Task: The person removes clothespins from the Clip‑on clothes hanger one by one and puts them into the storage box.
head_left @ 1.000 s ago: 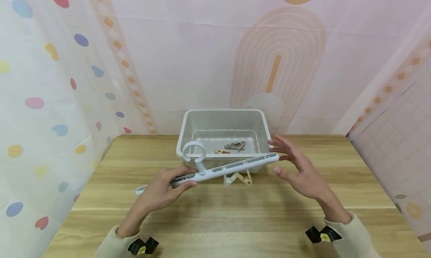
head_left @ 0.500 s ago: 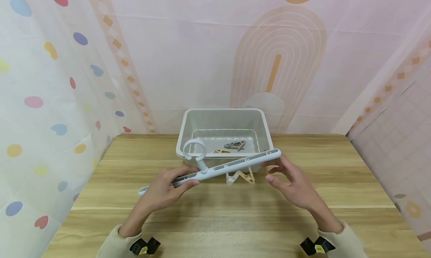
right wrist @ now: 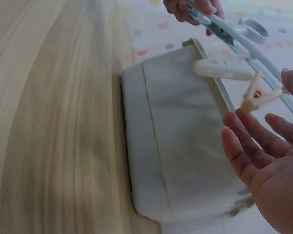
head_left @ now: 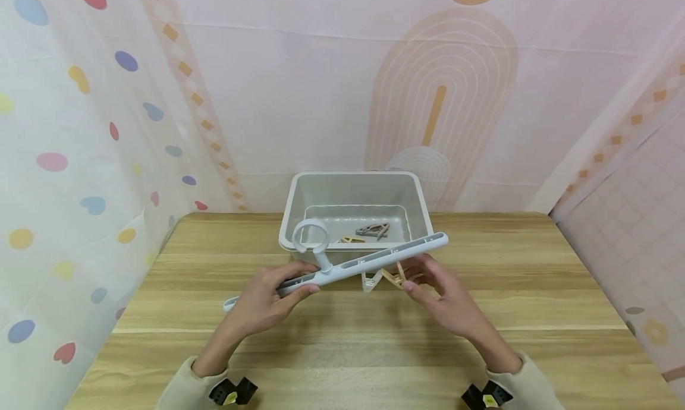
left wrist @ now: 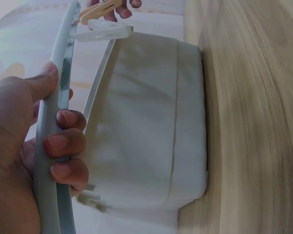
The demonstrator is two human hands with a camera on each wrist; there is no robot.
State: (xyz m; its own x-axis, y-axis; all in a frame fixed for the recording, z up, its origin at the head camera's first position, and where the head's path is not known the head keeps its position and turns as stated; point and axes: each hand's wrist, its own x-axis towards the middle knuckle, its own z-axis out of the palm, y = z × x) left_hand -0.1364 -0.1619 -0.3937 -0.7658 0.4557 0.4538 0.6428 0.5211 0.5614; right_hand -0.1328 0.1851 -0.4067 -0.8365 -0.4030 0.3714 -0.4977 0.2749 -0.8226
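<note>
My left hand [head_left: 259, 306] grips a pale blue hanger [head_left: 387, 256] near its hook, fingers curled round the bar in the left wrist view. The bar slants up to the right. From its underside hang a white clip [head_left: 370, 281] and, just right of it, an orange clip [head_left: 394, 278]. My right hand [head_left: 452, 300] is beside the orange clip below the bar's right part. In the right wrist view the fingers of that hand [right wrist: 278, 168] are spread and loosely bent next to the orange clip [right wrist: 254, 97], not closed round it.
A grey bin [head_left: 358, 187] stands behind the hanger at the table's back edge, with a brown clip [head_left: 374, 230] and another orange clip [head_left: 352, 240] inside. The wooden table [head_left: 342, 350] stretches in front, and a patterned curtain [head_left: 299, 101] hangs behind.
My right hand has moved left from beyond the hanger's end to the orange clip. The hanger has shifted slightly right, its right end a little higher, still in my left hand.
</note>
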